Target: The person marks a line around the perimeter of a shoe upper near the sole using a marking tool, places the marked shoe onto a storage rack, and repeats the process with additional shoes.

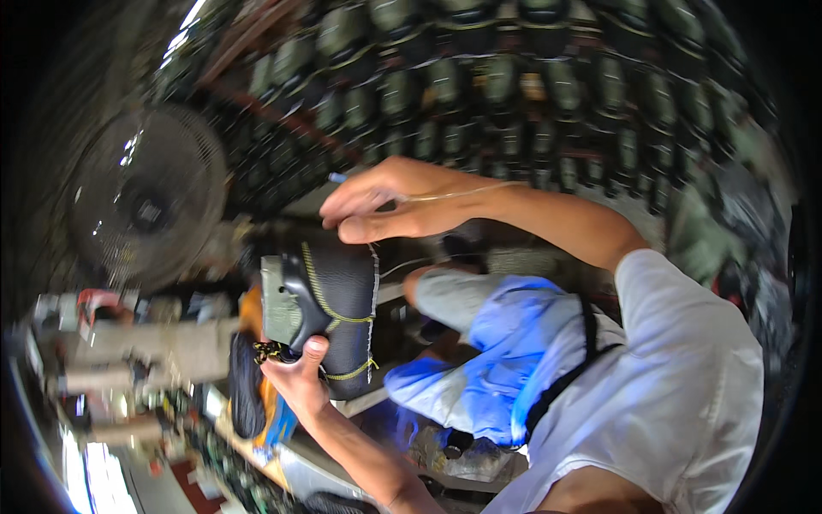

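My left hand is wrapped around one end of a black boot, its thumb pressed on the leather. Yellow stitching runs over the boot, and a pale frayed edge lies toward my body. A green panel and yellow-black laces are on the side away from me. Over the boot's other end is my right hand, fingers bent close together and thumb low near the leather. A small blue-white tip sticks out past its fingers; the rest is hidden. A thin pale strand runs along the wrist.
Racks of green and black boots fill the top. At left stands a large round fan. A dark shoe sole lies beside orange and blue material. Clear plastic bags lie near my legs. The surroundings are blurred.
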The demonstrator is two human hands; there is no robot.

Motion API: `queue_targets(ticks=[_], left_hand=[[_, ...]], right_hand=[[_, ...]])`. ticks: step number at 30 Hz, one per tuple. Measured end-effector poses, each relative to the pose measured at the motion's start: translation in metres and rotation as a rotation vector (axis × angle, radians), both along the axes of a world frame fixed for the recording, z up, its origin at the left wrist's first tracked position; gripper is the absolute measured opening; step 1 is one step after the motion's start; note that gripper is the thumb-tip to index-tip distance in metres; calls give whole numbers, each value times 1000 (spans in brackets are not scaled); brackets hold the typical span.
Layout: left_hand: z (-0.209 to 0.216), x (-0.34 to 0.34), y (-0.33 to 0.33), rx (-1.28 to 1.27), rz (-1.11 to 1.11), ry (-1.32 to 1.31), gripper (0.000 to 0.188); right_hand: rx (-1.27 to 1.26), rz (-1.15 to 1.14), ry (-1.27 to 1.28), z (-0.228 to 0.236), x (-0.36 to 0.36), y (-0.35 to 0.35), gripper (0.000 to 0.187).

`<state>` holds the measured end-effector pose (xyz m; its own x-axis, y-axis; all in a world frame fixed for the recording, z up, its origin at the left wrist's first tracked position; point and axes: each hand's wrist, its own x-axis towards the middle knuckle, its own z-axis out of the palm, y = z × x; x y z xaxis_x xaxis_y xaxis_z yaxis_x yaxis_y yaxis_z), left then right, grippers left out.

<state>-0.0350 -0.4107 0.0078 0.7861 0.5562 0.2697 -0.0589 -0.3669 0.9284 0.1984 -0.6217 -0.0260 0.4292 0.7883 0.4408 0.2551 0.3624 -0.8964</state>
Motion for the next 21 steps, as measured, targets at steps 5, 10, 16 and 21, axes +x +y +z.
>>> queue_targets(ticks=[5,10,16,21], left_hand=[[-51,88,-92,418,-415,139,81],[-113,146,-181,790,-945,-19,70],[-210,181,-265,629,-1371,-75,71],[-234,191,-291,620,-1060,-54,76]], right_hand=[[-708,7,388,-64,7,-128,87],[-655,85,788,-170,-51,-262,92],[-521,-440,1254,-264,-164,-338,71],[-299,-622,1280,-298,-140,-337,77]])
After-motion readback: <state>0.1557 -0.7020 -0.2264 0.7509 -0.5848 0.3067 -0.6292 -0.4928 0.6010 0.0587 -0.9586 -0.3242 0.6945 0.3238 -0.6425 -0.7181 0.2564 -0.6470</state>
